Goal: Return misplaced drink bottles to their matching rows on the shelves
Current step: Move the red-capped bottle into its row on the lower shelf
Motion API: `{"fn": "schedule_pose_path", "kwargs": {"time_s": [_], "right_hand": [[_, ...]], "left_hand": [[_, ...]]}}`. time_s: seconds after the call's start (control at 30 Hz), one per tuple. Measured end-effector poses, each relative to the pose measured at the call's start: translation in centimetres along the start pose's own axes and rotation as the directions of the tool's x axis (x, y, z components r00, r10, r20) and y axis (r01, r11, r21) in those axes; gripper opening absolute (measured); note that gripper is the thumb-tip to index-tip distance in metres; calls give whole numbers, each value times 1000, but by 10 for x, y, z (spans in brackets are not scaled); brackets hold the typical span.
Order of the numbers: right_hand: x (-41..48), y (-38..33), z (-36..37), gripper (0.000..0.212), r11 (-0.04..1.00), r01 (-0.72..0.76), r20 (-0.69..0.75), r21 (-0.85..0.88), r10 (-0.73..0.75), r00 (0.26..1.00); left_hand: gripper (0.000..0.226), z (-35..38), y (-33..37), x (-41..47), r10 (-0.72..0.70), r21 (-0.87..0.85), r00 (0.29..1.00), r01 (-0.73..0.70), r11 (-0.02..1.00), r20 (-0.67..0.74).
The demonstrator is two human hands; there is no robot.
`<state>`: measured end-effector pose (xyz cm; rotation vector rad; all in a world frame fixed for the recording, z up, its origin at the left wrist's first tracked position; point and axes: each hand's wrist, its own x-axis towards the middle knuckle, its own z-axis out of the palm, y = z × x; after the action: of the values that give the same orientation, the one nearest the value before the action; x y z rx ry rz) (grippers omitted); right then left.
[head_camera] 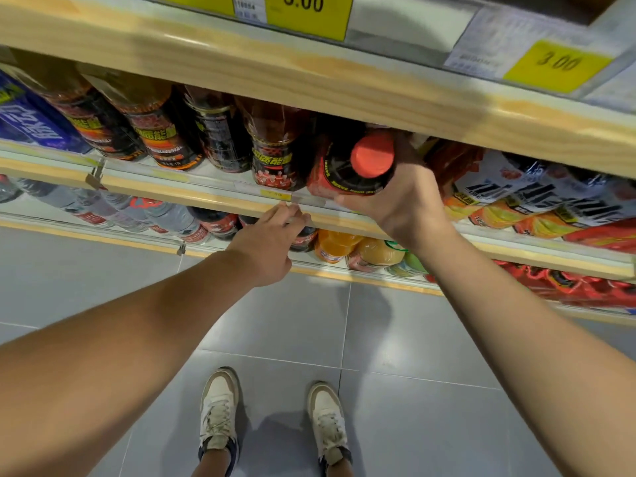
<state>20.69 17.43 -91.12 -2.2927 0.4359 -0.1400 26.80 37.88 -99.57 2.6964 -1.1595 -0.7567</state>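
My right hand (401, 201) grips a dark drink bottle (347, 173) with a red cap and red label, held at the front edge of the middle shelf (213, 197). The bottle sits at the right end of a row of similar dark red-labelled bottles (275, 149). Right of it lie orange-and-white labelled bottles (516, 197). My left hand (272, 242) reaches forward below the shelf edge, fingers touching the price rail; whether it pinches the rail cannot be told.
A wooden upper shelf (309, 80) with yellow price tags overhangs the row. Blue bottles (27, 122) stand at far left. The lower shelf holds water, cola and orange juice bottles (334, 246). Grey tiled floor (395, 339) and my shoes are below.
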Motion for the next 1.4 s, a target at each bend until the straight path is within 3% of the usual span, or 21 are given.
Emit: {"fn": "schedule_pose_path", "kwargs": {"time_s": [0.2,0.3,0.43,0.63,0.83,0.93,1.07,1.23,1.4], "right_hand": [[-47,23,-25,79,995,97,-189,17,-92,978],[-70,37,-47,81,989,151,-229,7,-145,963],[-99,47,-76,76,993,27,-210,115,-2,978],[-123,81,-116,69,934,-151,-140,325,206,969],[-136,115,-162,73,853,-190,-115,486,278,954],[-142,130,-187,74,825,-186,-131,534,298,945],[-147,152,-212,77,865,-176,-175,470,287,942],[-149,186,-231,81,881,-202,-189,428,306,933],[-155,215,-252,72,897,-204,-247,393,317,916]], "left_hand": [[65,-6,11,6,-58,-52,998,56,997,-25],[71,2,22,2,-102,-38,995,101,994,-25],[70,9,48,6,-151,-59,987,148,987,-57],[64,18,92,21,-5,2,995,5,1000,-98],[66,26,139,41,-115,44,989,119,992,-89],[66,32,163,50,-68,39,993,72,997,-98],[63,39,201,64,-16,32,994,19,999,-109],[51,44,248,88,69,134,990,-52,990,-120],[45,52,282,108,190,185,975,-166,969,-118]]}}
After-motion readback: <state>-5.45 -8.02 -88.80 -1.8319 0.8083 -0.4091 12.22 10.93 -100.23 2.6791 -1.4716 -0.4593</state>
